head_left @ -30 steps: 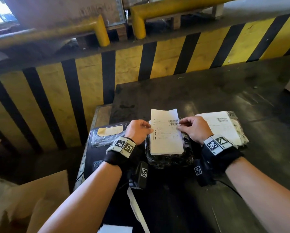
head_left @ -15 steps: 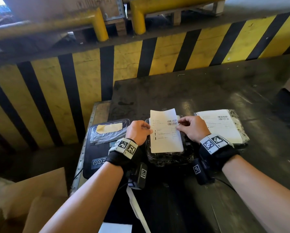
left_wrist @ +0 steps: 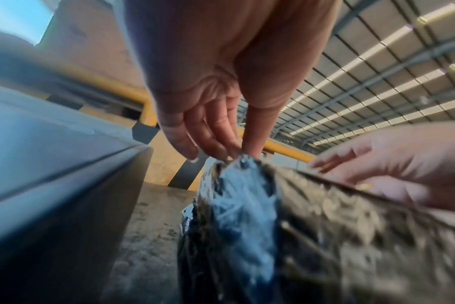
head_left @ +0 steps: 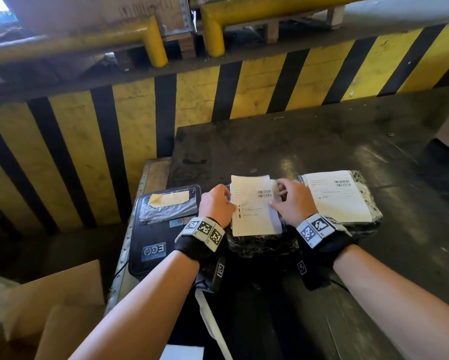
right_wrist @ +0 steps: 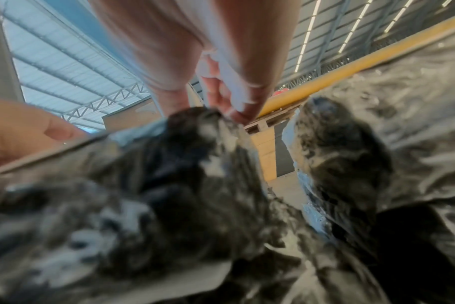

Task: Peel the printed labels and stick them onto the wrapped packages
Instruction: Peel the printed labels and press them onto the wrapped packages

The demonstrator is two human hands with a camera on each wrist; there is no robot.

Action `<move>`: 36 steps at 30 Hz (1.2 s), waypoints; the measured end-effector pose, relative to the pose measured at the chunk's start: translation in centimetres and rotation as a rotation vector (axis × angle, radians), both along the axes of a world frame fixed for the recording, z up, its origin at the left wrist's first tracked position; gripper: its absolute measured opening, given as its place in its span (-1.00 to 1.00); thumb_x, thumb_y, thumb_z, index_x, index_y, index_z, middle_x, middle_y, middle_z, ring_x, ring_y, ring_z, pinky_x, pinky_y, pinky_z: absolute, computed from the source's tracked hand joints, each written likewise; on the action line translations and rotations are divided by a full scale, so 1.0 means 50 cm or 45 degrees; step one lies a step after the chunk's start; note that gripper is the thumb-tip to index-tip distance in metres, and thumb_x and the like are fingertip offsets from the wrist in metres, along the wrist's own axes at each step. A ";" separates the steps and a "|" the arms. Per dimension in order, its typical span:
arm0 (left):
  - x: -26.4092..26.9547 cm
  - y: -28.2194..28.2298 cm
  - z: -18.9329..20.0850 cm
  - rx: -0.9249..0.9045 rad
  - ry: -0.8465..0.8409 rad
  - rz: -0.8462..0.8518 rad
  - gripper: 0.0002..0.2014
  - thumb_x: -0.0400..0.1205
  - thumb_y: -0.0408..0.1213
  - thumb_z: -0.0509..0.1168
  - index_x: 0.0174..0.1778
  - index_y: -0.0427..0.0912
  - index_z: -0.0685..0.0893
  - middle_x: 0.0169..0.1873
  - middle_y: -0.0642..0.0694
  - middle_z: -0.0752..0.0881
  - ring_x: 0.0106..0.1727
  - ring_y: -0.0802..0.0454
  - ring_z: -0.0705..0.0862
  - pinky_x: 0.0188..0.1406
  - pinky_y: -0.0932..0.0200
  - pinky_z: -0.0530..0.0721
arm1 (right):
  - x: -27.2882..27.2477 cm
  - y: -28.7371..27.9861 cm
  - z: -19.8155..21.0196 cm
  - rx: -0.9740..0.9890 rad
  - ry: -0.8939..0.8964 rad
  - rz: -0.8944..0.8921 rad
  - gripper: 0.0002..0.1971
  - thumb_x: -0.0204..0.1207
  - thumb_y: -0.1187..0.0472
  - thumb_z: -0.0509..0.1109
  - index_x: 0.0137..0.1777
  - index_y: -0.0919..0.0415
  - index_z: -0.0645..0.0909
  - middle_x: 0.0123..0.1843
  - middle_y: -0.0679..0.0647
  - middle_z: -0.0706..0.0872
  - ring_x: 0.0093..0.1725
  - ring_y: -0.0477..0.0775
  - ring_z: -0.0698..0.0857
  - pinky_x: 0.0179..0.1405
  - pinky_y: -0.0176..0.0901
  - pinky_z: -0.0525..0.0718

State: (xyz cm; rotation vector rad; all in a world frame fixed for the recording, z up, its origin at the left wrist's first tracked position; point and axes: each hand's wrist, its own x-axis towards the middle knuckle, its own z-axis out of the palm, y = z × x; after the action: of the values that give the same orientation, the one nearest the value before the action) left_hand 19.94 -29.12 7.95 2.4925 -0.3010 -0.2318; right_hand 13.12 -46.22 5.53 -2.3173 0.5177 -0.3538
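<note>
dark worn table (head_left: 322,141), two black wrapped packages (head_left: 259,246) side by side, seemingly touching

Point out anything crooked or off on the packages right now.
The label on the middle package overhangs its far edge, unlike the flat label on the right package. Both hands, left hand and right hand, hold its edges.

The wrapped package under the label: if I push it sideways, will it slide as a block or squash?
Probably squashes a little: the wrapped package has crinkled, glossy black film and bulging, uneven edges, suggesting soft contents. The shiny wrap may slide easily on the dark table. Lying flat and low, it seems unlikely to tip.
</note>
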 end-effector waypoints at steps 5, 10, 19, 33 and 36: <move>-0.025 0.011 0.022 0.230 -0.182 -0.228 -0.53 0.56 -0.24 0.39 0.38 -0.13 0.43 0.32 -0.13 0.53 0.32 -0.12 0.54 0.19 0.05 0.53 | -0.018 0.010 0.009 -0.115 0.098 -0.003 -0.50 0.45 0.21 0.46 0.38 0.23 0.44 0.38 0.19 0.46 0.33 0.18 0.53 0.34 -0.06 0.48; -0.057 0.039 0.020 0.454 -0.132 -0.686 -0.40 0.66 -0.13 0.27 0.60 -0.18 0.25 0.62 -0.17 0.24 0.61 -0.11 0.28 0.57 0.00 0.31 | 0.008 0.024 0.043 -0.349 0.171 0.263 -0.58 0.54 0.28 0.24 0.41 0.28 0.46 0.46 0.15 0.47 0.43 0.17 0.46 0.44 -0.05 0.40; -0.062 0.073 -0.050 0.592 -0.169 -0.842 -0.32 0.72 0.03 0.08 0.68 -0.17 -0.01 0.69 -0.17 -0.03 0.70 -0.05 -0.07 0.65 -0.07 0.12 | 0.076 0.088 0.063 -0.699 0.748 0.522 -0.61 0.62 0.08 0.13 0.36 0.25 0.42 0.50 0.12 0.42 0.49 0.15 0.43 0.44 0.12 0.34; -0.090 0.074 -0.053 0.643 -0.198 -0.749 -0.35 0.73 0.10 -0.02 0.68 -0.05 -0.06 0.69 -0.05 -0.11 0.70 0.00 -0.07 0.62 -0.16 0.00 | 0.126 0.147 0.106 -0.772 0.836 0.719 -0.66 0.63 0.16 0.16 0.32 0.30 0.54 0.38 0.23 0.59 0.36 0.22 0.57 0.24 0.03 0.53; -0.091 0.074 -0.055 0.627 -0.198 -0.743 -0.36 0.73 0.10 -0.01 0.68 -0.03 -0.05 0.69 -0.04 -0.09 0.70 0.02 -0.07 0.62 -0.16 0.00 | 0.117 0.132 0.097 -0.757 0.867 0.706 -0.58 0.66 0.11 0.11 0.45 0.29 0.38 0.53 0.20 0.42 0.52 0.18 0.41 0.34 0.04 0.40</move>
State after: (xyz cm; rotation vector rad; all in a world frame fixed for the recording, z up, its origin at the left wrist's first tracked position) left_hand 15.38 -25.42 5.19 2.8440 -1.1612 -0.3831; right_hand 18.97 -39.62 10.37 -3.0140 0.0432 0.6557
